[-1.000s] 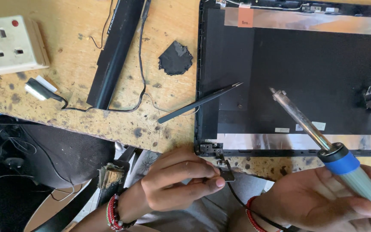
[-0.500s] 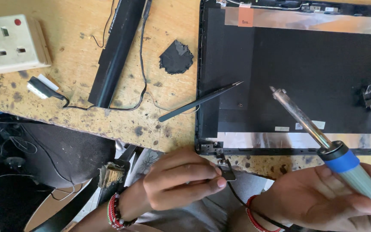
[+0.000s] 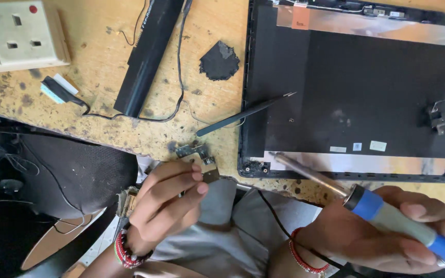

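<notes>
Fingers (image 3: 184, 177) of the left hand (image 3: 163, 203) pinch a small metal hinge bracket (image 3: 198, 157) at the near edge of the worktop (image 3: 104, 56), the thumb and forefinger closed on its dark lower end. A beaded bracelet (image 3: 125, 252) circles that wrist. The right hand (image 3: 382, 234) is wrapped around the blue and pale grip of a soldering iron (image 3: 387, 213), whose metal shaft slants up and left so that its tip rests at the lower left corner of a black laptop lid (image 3: 356, 92). This lid lies flat, inner face up, with silvery foil strips along its top and bottom edges. Black tweezers (image 3: 245, 114) lie slanted just left of the lid, their points touching its edge. Farther left sit a dark scrap of pad (image 3: 219, 61), a long black bar (image 3: 148, 56) with thin wires beside it, and a cream wall socket (image 3: 19, 33) in the far corner.
</notes>
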